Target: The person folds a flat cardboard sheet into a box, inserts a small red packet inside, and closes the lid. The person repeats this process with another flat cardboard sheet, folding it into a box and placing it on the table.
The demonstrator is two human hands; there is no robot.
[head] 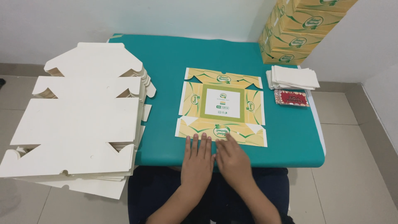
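Both hands are lying flat, palms down, at the near edge of the table, side by side and almost touching each other. Left hand (197, 159) has its fingers straight and slightly spread, the tips resting on the near flap of the flat box blank (222, 107). Right hand (232, 159) is angled a bit to the left, fingers together and stretched out, tips also on that same near flap. Neither one is pinching or gripping anything, they just press down open on the cardboard. Both forearms come up from the bottom of the view over the person's dark lap.

The blank itself is an unfolded yellow and green printed carton, lying print side up in the middle of the teal table (166, 54), white square panel in its centre, flaps out on all four sides.

To the left, overhanging the table edge, there's a big stack of plain white blanks (83, 120), unprinted side up. At the far right corner sits a tower of folded yellow boxes (300, 31). In front of that, a small pile of white paper sheets (292, 77), and just beside it a small red packet (291, 98).
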